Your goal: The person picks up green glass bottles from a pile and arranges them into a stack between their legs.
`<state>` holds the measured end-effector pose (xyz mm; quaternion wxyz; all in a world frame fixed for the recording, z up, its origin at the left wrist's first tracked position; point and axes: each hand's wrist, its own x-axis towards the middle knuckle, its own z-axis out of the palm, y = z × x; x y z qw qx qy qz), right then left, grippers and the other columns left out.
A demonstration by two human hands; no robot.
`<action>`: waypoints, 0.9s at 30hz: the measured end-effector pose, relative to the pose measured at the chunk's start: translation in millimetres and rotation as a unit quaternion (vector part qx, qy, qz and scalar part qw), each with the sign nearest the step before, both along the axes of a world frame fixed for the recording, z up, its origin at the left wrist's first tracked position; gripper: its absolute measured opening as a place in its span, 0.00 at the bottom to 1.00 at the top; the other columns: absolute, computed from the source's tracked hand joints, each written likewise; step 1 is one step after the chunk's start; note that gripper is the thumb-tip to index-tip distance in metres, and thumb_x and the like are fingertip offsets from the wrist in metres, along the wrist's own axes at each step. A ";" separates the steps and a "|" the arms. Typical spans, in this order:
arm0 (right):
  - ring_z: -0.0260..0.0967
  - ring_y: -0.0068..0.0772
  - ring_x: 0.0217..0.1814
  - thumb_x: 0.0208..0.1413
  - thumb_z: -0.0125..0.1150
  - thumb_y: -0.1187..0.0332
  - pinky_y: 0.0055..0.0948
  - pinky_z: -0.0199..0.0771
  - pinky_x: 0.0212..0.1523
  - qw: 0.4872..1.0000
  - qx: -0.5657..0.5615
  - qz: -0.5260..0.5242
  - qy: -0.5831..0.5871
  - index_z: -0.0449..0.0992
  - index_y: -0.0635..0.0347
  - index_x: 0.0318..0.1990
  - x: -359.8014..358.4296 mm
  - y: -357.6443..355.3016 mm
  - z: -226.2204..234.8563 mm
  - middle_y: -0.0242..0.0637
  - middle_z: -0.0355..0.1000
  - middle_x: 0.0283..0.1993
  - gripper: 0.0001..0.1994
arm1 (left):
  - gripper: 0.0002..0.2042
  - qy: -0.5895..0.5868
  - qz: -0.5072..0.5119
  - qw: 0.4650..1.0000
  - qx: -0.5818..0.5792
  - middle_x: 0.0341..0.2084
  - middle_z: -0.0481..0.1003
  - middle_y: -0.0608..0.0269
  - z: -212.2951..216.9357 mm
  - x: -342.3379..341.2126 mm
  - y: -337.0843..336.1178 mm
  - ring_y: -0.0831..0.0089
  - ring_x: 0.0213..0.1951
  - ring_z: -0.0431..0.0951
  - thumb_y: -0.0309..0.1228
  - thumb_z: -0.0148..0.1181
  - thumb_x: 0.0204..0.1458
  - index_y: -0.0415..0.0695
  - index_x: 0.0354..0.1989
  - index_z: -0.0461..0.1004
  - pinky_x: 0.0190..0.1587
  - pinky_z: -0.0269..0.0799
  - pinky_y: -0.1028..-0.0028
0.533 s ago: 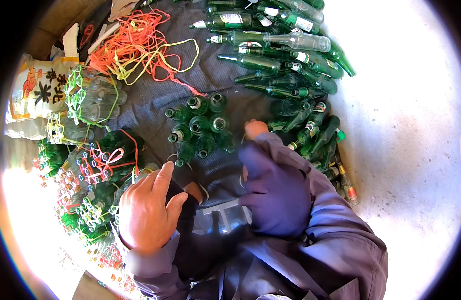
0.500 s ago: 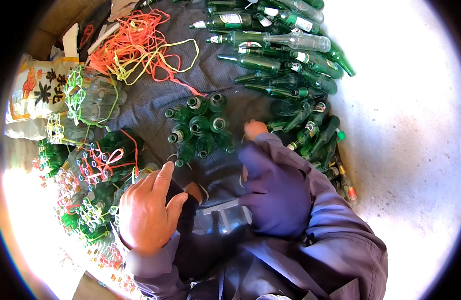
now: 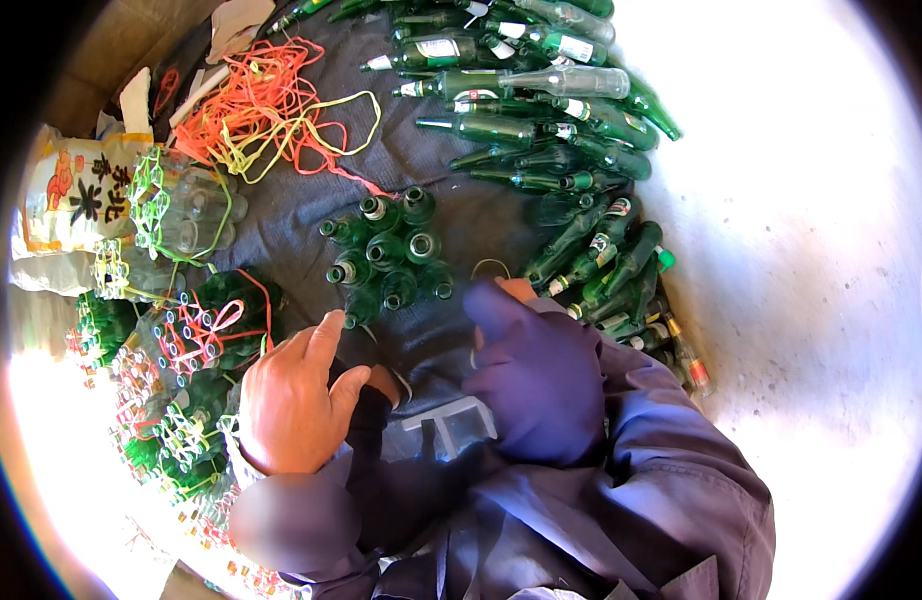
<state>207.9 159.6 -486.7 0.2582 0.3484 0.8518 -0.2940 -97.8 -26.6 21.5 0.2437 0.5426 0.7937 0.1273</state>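
A cluster of upright green glass bottles stands close together on dark cloth in front of me. My left hand is open, its fingers stretched forward just short of the nearest bottle and its thumb apart. To the cluster's right, my right hand shows only in part behind my dark-clothed knee. A thin pale hoop curves out from this hand, which seems closed on it; the fingertips are hidden. Loose green bottles lie just beyond the right hand.
More bottles lie stacked at the far right. Red and yellow strapping is tangled on the dark cloth at the far left. Tied bottle bundles line the left side beside a printed sack. Pale floor stretches along the right.
My right hand has drawn back toward me and further behind the knee, with the hoop now showing ahead of it. The left hand stays close to the upright bottles. The view has shifted slightly.
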 end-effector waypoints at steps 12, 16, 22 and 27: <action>0.77 0.54 0.52 0.61 0.55 0.63 0.47 0.79 0.49 0.988 0.018 0.065 0.141 0.77 0.58 0.45 19.9 -3.0 121.9 0.46 0.74 0.52 0.12 | 0.26 0.017 -0.026 0.999 0.020 0.37 0.80 0.45 -10.6 5.4 -3.7 0.44 0.37 0.81 0.35 0.69 0.52 0.37 0.58 0.75 0.39 0.76 0.54; 0.76 0.54 0.50 0.59 0.56 0.64 0.46 0.79 0.48 0.969 0.027 0.042 0.243 0.76 0.57 0.43 17.3 -14.8 221.6 0.44 0.74 0.51 0.10 | 0.26 0.018 -0.015 1.000 -0.001 0.38 0.81 0.43 -16.7 4.5 -16.1 0.44 0.38 0.81 0.35 0.68 0.52 0.36 0.59 0.75 0.40 0.76 0.55; 0.76 0.56 0.50 0.56 0.61 0.66 0.46 0.78 0.48 0.928 -0.013 -0.100 0.358 0.76 0.56 0.46 53.0 -19.1 260.0 0.44 0.75 0.49 0.11 | 0.26 0.017 -0.036 0.999 0.010 0.41 0.81 0.42 -24.1 7.5 -14.3 0.46 0.37 0.83 0.36 0.68 0.52 0.37 0.59 0.74 0.41 0.77 0.56; 0.77 0.55 0.55 0.54 0.64 0.77 0.42 0.79 0.54 0.896 0.112 -0.187 0.386 0.77 0.57 0.49 78.7 -24.3 244.5 0.45 0.78 0.53 0.14 | 0.27 0.026 -0.026 0.999 -0.014 0.42 0.82 0.42 -27.4 10.2 -15.2 0.47 0.37 0.83 0.37 0.68 0.52 0.38 0.60 0.75 0.42 0.78 0.56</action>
